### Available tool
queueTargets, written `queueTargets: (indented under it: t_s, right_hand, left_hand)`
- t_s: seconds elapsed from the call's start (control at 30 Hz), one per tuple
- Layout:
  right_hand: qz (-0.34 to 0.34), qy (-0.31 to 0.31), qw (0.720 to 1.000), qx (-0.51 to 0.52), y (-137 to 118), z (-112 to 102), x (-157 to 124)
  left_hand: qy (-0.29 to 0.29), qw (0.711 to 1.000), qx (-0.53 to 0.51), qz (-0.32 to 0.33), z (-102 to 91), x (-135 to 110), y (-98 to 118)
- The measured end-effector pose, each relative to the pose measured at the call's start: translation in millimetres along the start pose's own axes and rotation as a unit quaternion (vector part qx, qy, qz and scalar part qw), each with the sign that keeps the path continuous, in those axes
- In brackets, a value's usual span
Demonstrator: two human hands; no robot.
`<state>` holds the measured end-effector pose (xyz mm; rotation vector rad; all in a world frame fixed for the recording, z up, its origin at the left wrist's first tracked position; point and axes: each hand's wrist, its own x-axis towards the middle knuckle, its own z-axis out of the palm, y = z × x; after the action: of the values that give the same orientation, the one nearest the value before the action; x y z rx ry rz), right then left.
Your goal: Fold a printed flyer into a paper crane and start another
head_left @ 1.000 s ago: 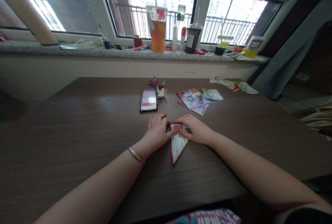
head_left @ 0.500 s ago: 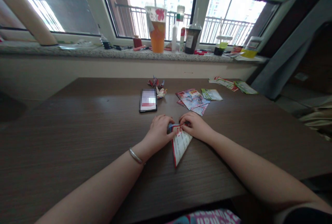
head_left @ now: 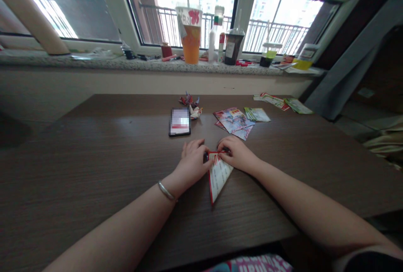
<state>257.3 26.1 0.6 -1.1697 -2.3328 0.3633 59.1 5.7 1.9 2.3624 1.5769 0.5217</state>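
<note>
A folded paper (head_left: 218, 177), white with red print and a red edge, lies on the brown table (head_left: 110, 179) with its narrow point towards me. At its upper left edge, my left hand (head_left: 195, 157) grips it between thumb and fingers; a silver bangle (head_left: 166, 190) circles that wrist. My right hand (head_left: 236, 152) pinches the upper right edge, fingers curled over the top. The fingertips partly cover the paper's upper edge.
Beyond my hands lie a phone (head_left: 179, 121), crumpled folded paper pieces (head_left: 195, 112), colourful printed sheets (head_left: 232, 120) and green-white cards (head_left: 257, 114). More printed strips (head_left: 273, 101) are at the far right. A tall drink cup (head_left: 191, 41) and bottles stand on the windowsill (head_left: 103, 63).
My left fingers have shifted slightly along the paper's upper left edge. The blue bit that showed there is no longer visible. The right hand stays almost in place.
</note>
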Motion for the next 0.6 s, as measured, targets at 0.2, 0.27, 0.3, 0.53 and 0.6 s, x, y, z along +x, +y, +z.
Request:
queueTargets:
  t_s: [0.2, 0.27, 0.3, 0.53, 0.6]
  right_hand:
    - [-0.010, 0.001, 1.000, 0.001, -0.1, 0.4, -1.4]
    - [-0.014, 0.001, 1.000, 0.006, -0.1, 0.6, -1.6]
    - [-0.013, 0.002, 1.000, 0.009, 0.1, 0.7, -1.6]
    - [0.007, 0.025, 0.999, 0.043, -3.3, -3.0, -1.7]
    - [0.032, 0.045, 0.997, 0.047, -7.0, -6.3, -2.4]
  left_hand:
    - [0.002, 1.000, -0.016, 0.011, -1.1, 3.0, -0.6]
    - [0.000, 1.000, -0.023, 0.020, -1.7, 3.2, -0.4]
    - [-0.003, 0.999, -0.028, 0.025, -1.7, 3.3, -0.4]
    - [0.066, 0.987, -0.148, 0.022, 2.2, 5.7, -3.5]
    - [0.080, 0.974, -0.212, 0.013, 0.5, 6.1, -3.7]
